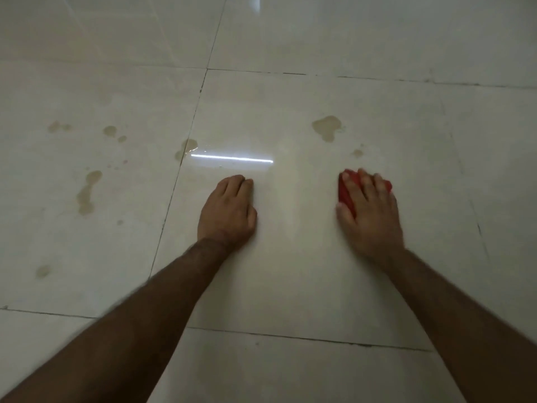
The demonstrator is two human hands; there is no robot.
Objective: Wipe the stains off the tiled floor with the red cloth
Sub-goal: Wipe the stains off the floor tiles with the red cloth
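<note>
My right hand presses the bunched red cloth flat against the pale tiled floor; only the cloth's left edge and a bit by my fingertips show. A brownish stain lies on the tile just beyond that hand, with a small spot closer to it. My left hand rests on the floor as a loose fist, holding nothing. More stains spread to its left: one on the grout line, a long one, small ones farther off and a faint one nearer me.
Dark grout lines divide the glossy floor into large tiles. A bright strip of reflected light lies just beyond my left hand. Both forearms reach in from the bottom of the view.
</note>
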